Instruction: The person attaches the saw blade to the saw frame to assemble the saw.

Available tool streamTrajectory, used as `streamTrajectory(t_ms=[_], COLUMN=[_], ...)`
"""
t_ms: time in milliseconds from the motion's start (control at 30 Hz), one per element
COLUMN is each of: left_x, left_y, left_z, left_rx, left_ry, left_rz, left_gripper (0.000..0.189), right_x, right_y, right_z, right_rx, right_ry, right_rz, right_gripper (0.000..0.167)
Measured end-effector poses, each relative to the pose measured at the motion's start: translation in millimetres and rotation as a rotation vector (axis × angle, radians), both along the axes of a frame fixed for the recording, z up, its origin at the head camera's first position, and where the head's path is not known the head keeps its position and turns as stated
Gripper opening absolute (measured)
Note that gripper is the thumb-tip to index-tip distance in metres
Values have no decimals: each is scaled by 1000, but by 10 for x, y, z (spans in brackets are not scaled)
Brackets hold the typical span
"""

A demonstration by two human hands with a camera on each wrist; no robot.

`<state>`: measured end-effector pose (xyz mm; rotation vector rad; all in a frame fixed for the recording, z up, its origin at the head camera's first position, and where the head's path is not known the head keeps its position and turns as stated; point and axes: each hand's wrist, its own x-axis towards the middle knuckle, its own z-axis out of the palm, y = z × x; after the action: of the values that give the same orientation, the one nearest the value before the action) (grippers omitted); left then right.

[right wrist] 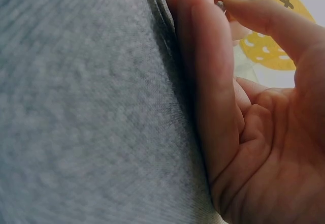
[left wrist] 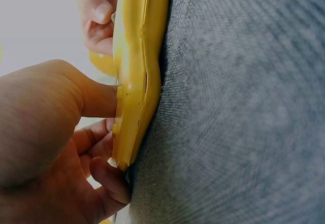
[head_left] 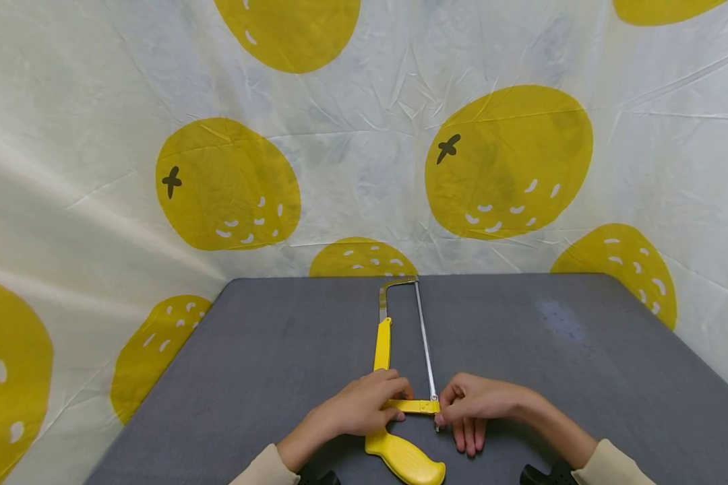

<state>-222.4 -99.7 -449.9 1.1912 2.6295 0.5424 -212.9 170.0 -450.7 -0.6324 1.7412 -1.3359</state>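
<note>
The table [head_left: 522,350] was the broadest thing, and the saw [head_left: 383,343] lay on it with its long axis running from near to far, handle [head_left: 409,459] nearest the person. The left hand [head_left: 367,402] gripped the saw's back on the left side, just beyond the handle, fingers curled about the yellow part. On the right, the right hand [head_left: 476,399] was turned inward, thumb and fingers pinching a small metal nut [head_left: 437,428]. The blade [head_left: 425,340] stretched away on the saw's right side, slanting slightly left toward its far end. The nut sat just nearer than the blade's near end, past the yellow crossbar [head_left: 415,406], left of the right palm; the right hand was the closer to it.
</note>
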Motion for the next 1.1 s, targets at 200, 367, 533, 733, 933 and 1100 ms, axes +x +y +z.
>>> streamTrajectory(t_ms=[200, 367, 533, 733, 933, 1100], left_x=[16, 29, 38, 33, 23, 22], left_y=[-9, -5, -1, -5, -4, -1], left_z=[15, 24, 35, 26, 12, 13], left_rx=[0, -3, -11, -9, 1, -4], left_ry=[10, 13, 19, 23, 21, 27], left_rz=[-6, -1, 3, 5, 1, 1], left_gripper=[16, 16, 17, 17, 16, 16], right_x=[-11, -15, -20, -26, -21, -19], right_y=[15, 32, 44, 48, 45, 45], right_z=[-14, -23, -25, -19, -10, -7], right_rx=[-10, -15, -12, -14, -11, -13], right_ry=[-16, -31, -33, -36, -27, -25], right_rz=[15, 28, 37, 42, 46, 48], right_gripper=[30, 28, 27, 25, 27, 29])
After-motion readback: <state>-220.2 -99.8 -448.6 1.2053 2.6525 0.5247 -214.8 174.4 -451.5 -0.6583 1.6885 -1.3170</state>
